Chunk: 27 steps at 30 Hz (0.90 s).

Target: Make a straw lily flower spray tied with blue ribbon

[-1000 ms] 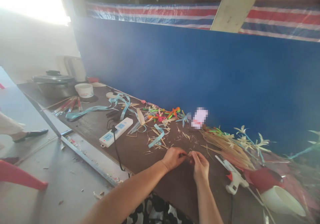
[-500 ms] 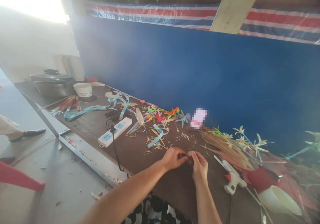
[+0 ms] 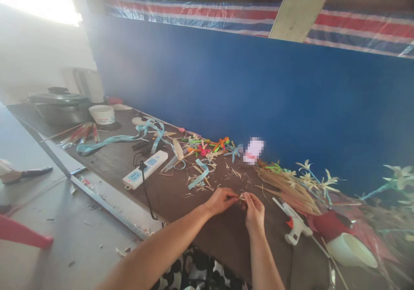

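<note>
Between the fingertips of both hands is a small pale strip that looks like dried plant husk; the fingers cover most of it. My left hand pinches its left end with thumb and forefinger. From the other side, my right hand grips it with closed fingertips. Both hands are just above the dark brown table. Beyond them lie thin straw scraps and a curled light blue ribbon.
A white glue gun lies right of my hands, near a tipped white cup. Dried husk leaves and pale flowers are behind it. Leftward are a power strip, a bowl and a lidded pot.
My fingertips have drawn closer together around the pale strip, and the left fingers are straighter. The whole view has shifted slightly, with the table things now further left.
</note>
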Tool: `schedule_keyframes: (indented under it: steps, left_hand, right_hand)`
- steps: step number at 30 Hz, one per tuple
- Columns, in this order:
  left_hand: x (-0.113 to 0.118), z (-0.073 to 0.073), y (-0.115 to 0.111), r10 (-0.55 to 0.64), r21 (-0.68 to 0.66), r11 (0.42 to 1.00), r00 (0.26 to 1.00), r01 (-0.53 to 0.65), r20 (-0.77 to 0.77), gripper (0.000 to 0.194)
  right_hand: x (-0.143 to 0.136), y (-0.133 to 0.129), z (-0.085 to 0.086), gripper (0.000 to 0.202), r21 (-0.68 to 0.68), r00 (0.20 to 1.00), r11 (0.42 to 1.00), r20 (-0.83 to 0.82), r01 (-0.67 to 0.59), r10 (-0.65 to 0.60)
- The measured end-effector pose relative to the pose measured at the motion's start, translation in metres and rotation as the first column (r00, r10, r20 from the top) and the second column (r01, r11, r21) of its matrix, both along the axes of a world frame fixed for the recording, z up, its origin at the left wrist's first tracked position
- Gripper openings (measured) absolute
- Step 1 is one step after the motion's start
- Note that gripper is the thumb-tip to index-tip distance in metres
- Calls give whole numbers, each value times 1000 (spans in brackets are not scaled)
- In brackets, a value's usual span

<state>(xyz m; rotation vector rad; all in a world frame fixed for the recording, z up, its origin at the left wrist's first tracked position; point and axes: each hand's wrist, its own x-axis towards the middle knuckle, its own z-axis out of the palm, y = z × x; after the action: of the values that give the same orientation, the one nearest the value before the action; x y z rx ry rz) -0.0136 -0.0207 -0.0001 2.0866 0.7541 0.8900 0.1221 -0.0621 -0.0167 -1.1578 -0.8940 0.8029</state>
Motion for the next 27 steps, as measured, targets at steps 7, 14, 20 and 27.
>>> schedule_keyframes:
  steps: [7, 14, 20, 27]
  left_hand:
    - [1, -3, 1, -37, 1, 999, 998, 37, 54, 26]
    - [2, -3, 2, -21, -28, 999, 1000, 22, 23, 26]
    - [2, -3, 3, -27, -41, 999, 999, 29, 44, 27]
    - [2, -2, 4, -38, -59, 997, 995, 43, 93, 28]
  right_hand:
    - [2, 2, -4, 23, -10, 1000, 1000, -23, 7, -7]
    - [2, 3, -6, 25, -11, 999, 1000, -40, 4, -4]
    - [1, 4, -4, 29, -4, 1000, 1000, -25, 9, -9]
    - [1, 1, 0, 31, 33, 998, 999, 52, 16, -18]
